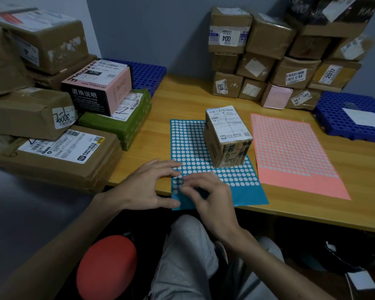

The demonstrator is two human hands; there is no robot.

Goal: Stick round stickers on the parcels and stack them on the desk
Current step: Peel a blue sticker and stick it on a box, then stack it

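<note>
With my left hand [146,186] flat on the blue sheet of round white stickers [193,144] at the wooden desk's [182,98] near edge, my right hand [212,199] picked at it with curled fingers [200,182], grip too blurred to tell, the brown taped cardboard parcel [227,137] standing just beyond it.

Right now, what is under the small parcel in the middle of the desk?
The parcel stands on the blue sticker sheet, over its far right part. The sheet lies on the desk. The part of the sheet beneath the parcel is covered, so its dots cannot be seen.
</note>
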